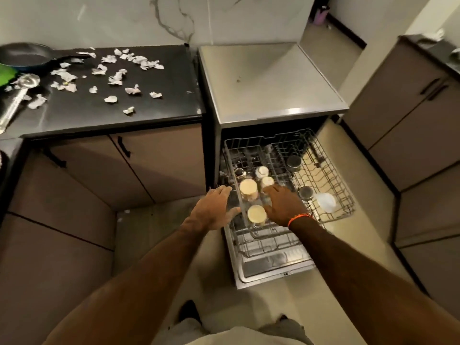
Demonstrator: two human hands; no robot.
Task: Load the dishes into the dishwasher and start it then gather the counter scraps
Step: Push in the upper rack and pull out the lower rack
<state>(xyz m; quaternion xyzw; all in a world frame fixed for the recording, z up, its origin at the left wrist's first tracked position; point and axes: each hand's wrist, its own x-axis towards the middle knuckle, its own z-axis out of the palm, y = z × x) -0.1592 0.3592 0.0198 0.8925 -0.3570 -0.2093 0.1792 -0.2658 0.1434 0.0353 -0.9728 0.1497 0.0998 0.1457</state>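
Note:
The dishwasher [271,95] stands open with its wire upper rack [331,170] pulled out over the lowered door [273,267]. Several upturned glasses [248,189] and steel cups [293,162] sit in the rack, and a white bowl [326,201] lies at its right. My left hand [214,210] reaches to the rack's left edge with fingers extended, holding nothing. My right hand [283,205] hovers over the glasses with fingers spread, touching or nearly touching one. Several crumpled paper scraps [117,79] litter the black counter [149,105].
A dark frying pan [25,56], a steel ladle [20,93] and something green [6,75] lie at the counter's left end. Brown cabinets stand below the counter [159,165] and along the right side [410,135]. Pale floor [249,305] surrounds the door.

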